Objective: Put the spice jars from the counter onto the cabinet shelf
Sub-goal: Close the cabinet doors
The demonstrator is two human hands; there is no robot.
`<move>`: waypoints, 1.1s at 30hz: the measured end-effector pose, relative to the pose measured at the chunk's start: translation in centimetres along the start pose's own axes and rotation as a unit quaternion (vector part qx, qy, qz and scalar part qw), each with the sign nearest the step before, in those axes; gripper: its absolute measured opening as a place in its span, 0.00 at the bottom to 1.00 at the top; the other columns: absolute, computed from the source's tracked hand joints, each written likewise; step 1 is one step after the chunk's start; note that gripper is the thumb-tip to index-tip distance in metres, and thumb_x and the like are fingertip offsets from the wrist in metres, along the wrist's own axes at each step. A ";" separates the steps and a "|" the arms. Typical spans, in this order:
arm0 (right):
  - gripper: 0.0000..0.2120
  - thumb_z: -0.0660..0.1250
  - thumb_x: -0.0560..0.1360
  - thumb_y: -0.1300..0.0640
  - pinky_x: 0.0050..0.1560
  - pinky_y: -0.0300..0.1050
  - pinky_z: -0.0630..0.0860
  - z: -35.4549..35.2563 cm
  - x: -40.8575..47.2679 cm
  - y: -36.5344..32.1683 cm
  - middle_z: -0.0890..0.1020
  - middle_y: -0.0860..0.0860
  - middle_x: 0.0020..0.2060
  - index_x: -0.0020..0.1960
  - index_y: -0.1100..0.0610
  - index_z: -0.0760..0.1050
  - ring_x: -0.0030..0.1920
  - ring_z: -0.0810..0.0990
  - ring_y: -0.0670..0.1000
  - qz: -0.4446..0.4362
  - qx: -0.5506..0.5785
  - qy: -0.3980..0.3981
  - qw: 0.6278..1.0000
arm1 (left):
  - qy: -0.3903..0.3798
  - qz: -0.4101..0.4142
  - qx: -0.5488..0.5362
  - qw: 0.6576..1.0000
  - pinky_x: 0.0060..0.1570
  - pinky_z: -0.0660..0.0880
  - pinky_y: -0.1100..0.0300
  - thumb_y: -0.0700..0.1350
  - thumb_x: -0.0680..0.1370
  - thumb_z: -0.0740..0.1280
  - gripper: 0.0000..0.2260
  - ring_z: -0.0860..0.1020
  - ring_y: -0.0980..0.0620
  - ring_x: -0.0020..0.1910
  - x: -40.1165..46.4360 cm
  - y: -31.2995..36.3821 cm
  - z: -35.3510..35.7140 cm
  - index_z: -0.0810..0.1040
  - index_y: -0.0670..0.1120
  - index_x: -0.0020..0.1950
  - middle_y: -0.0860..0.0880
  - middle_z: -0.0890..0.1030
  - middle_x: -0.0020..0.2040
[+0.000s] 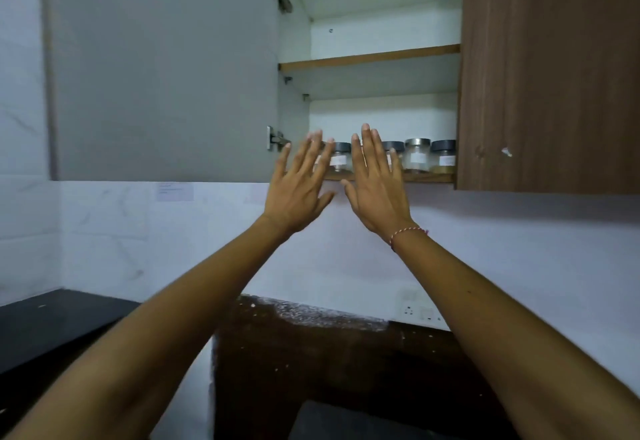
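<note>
I held my left hand (294, 190) and right hand (375, 190) flat, fingers spread, gripping nothing, before the small clear glass spice jars (417, 155) lined along the wooden bottom cabinet shelf (429, 177), probably to straighten the row.

Two bare forearms, no sleeves in view. Left hand (298, 194): no ring, no band. Right hand (375, 194): no ring; thin red-and-white twisted thread bracelet (407, 233) round wrist, small knot at right edge.
</note>
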State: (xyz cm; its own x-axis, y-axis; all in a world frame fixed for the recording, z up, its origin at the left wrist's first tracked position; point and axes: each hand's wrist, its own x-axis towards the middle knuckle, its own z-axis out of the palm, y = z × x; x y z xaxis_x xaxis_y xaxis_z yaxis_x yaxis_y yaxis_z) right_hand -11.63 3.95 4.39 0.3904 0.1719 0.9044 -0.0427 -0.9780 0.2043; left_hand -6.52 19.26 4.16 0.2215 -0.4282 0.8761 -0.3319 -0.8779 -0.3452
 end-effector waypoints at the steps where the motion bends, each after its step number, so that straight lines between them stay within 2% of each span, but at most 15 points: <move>1: 0.34 0.54 0.79 0.48 0.74 0.55 0.47 -0.5 0.1 -1.5 0.45 0.57 0.76 0.76 0.59 0.41 0.77 0.43 0.54 -0.001 0.016 0.006 1.000 | 0.006 -0.022 0.005 1.000 0.73 0.42 0.48 0.62 0.79 0.50 0.34 0.46 0.46 0.77 -0.8 -1.6 -1.1 0.38 0.47 0.75 0.44 0.46 0.78; 4: 0.34 0.53 0.79 0.45 0.75 0.56 0.48 -2.1 0.5 -6.0 0.46 0.56 0.76 0.76 0.59 0.42 0.77 0.44 0.54 -0.011 0.056 0.015 0.998 | 0.004 -0.078 0.039 0.996 0.73 0.40 0.46 0.63 0.78 0.46 0.34 0.45 0.46 0.77 -3.1 -5.9 -4.3 0.40 0.45 0.76 0.43 0.45 0.78; 7: 0.34 0.52 0.79 0.42 0.75 0.56 0.45 -3.9 1.6 -10.6 0.46 0.57 0.76 0.76 0.58 0.43 0.77 0.44 0.55 -0.043 0.091 0.025 0.995 | 0.024 -0.101 0.090 0.991 0.71 0.40 0.44 0.64 0.78 0.42 0.34 0.47 0.46 0.77 -5.5 -9.3 -7.1 0.39 0.45 0.76 0.42 0.47 0.78; 10: 0.34 0.52 0.78 0.41 0.74 0.56 0.46 -5.7 3.4 -15.2 0.48 0.57 0.76 0.76 0.57 0.45 0.77 0.46 0.55 -0.072 0.121 0.056 0.988 | 0.064 -0.114 0.143 0.981 0.69 0.45 0.42 0.61 0.79 0.48 0.32 0.53 0.45 0.77 -7.3 -11.8 -9.3 0.43 0.44 0.77 0.41 0.53 0.77; 13: 0.33 0.52 0.78 0.43 0.74 0.56 0.48 -7.1 4.9 -19.4 0.50 0.56 0.76 0.76 0.57 0.46 0.77 0.47 0.55 -0.101 0.117 0.076 0.985 | 0.081 -0.168 0.155 0.970 0.70 0.46 0.41 0.55 0.79 0.51 0.31 0.52 0.44 0.77 -8.1 -14.0 -11.1 0.43 0.43 0.76 0.40 0.52 0.77; 16: 0.33 0.52 0.78 0.44 0.74 0.56 0.48 -7.8 6.0 -22.5 0.48 0.56 0.76 0.76 0.56 0.45 0.77 0.46 0.55 -0.137 0.086 0.070 0.984 | 0.062 -0.246 0.088 0.963 0.71 0.42 0.41 0.54 0.76 0.54 0.35 0.46 0.42 0.77 -9.0 -16.8 -12.0 0.40 0.41 0.76 0.39 0.46 0.77; 18: 0.33 0.52 0.78 0.43 0.74 0.56 0.47 -7.9 6.5 -23.6 0.47 0.56 0.76 0.76 0.56 0.44 0.77 0.45 0.55 -0.144 0.070 0.067 0.985 | 0.040 -0.328 -0.018 0.944 0.72 0.46 0.41 0.56 0.76 0.60 0.41 0.44 0.40 0.77 -9.5 -18.1 -11.9 0.38 0.41 0.76 0.38 0.42 0.77; 19: 0.33 0.52 0.78 0.42 0.74 0.56 0.47 -8.0 6.7 -23.9 0.47 0.56 0.76 0.76 0.56 0.43 0.77 0.45 0.55 -0.144 0.068 0.065 0.985 | 0.030 -0.367 -0.093 0.925 0.71 0.54 0.42 0.56 0.75 0.62 0.42 0.48 0.39 0.76 -9.6 -18.6 -11.8 0.38 0.41 0.76 0.38 0.44 0.77; 21: 0.33 0.51 0.78 0.42 0.74 0.56 0.46 -7.9 6.9 -24.1 0.47 0.57 0.76 0.76 0.56 0.43 0.77 0.45 0.55 -0.140 0.069 0.060 0.986 | 0.024 -0.404 -0.214 0.889 0.63 0.69 0.45 0.53 0.76 0.64 0.40 0.64 0.38 0.70 -9.6 -19.1 -11.4 0.41 0.41 0.76 0.38 0.58 0.74; 23: 0.33 0.50 0.79 0.42 0.74 0.56 0.46 -7.8 6.8 -23.9 0.47 0.57 0.76 0.76 0.56 0.43 0.77 0.45 0.55 -0.134 0.067 0.060 0.987 | 0.066 -0.383 -0.247 0.888 0.57 0.76 0.47 0.49 0.77 0.63 0.31 0.74 0.40 0.61 -10.0 -19.5 -11.4 0.52 0.42 0.75 0.41 0.71 0.67; 25: 0.32 0.48 0.79 0.41 0.74 0.55 0.46 -7.8 6.5 -23.6 0.47 0.56 0.77 0.76 0.55 0.43 0.77 0.44 0.54 -0.126 0.071 0.060 0.988 | 0.116 -0.335 -0.246 0.902 0.50 0.78 0.47 0.45 0.77 0.59 0.24 0.78 0.42 0.54 -10.4 -19.4 -11.8 0.59 0.43 0.71 0.43 0.77 0.61; 28: 0.31 0.47 0.79 0.41 0.74 0.54 0.48 -8.2 6.0 -23.1 0.49 0.55 0.77 0.76 0.53 0.45 0.77 0.46 0.53 -0.131 0.092 0.075 0.984 | 0.148 -0.247 -0.276 0.917 0.45 0.78 0.51 0.44 0.78 0.55 0.23 0.79 0.43 0.47 -10.5 -17.8 -12.3 0.60 0.44 0.73 0.43 0.80 0.56; 30: 0.29 0.46 0.79 0.42 0.74 0.55 0.50 -8.9 5.7 -22.2 0.51 0.55 0.76 0.76 0.53 0.48 0.77 0.48 0.53 -0.124 0.111 0.095 0.981 | 0.140 -0.191 -0.298 0.925 0.43 0.74 0.55 0.47 0.78 0.52 0.25 0.79 0.43 0.49 -10.0 -16.0 -12.7 0.57 0.47 0.75 0.43 0.79 0.60; 31: 0.28 0.46 0.79 0.43 0.74 0.55 0.51 -9.3 5.5 -21.5 0.52 0.56 0.76 0.76 0.52 0.49 0.77 0.49 0.53 -0.118 0.117 0.103 0.981 | 0.133 -0.159 -0.307 0.929 0.46 0.74 0.55 0.47 0.78 0.51 0.24 0.78 0.43 0.54 -9.7 -15.0 -12.8 0.58 0.48 0.75 0.43 0.76 0.65; 33: 0.27 0.45 0.79 0.45 0.73 0.55 0.53 -9.9 4.9 -19.2 0.52 0.57 0.76 0.76 0.52 0.50 0.76 0.49 0.54 -0.119 0.113 0.106 0.981 | 0.119 -0.085 -0.304 0.941 0.62 0.69 0.50 0.44 0.78 0.51 0.22 0.68 0.43 0.70 -8.9 -13.0 -12.7 0.65 0.45 0.72 0.46 0.65 0.74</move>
State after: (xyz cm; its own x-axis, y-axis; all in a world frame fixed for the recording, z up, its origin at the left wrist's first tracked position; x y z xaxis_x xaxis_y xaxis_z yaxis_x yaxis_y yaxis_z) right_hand -18.01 24.75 8.63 0.1637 0.3956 0.9037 0.2414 -0.9043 0.3522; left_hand -15.82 37.24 5.15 0.1300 -0.1691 0.9770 -0.7898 -0.6134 -0.0011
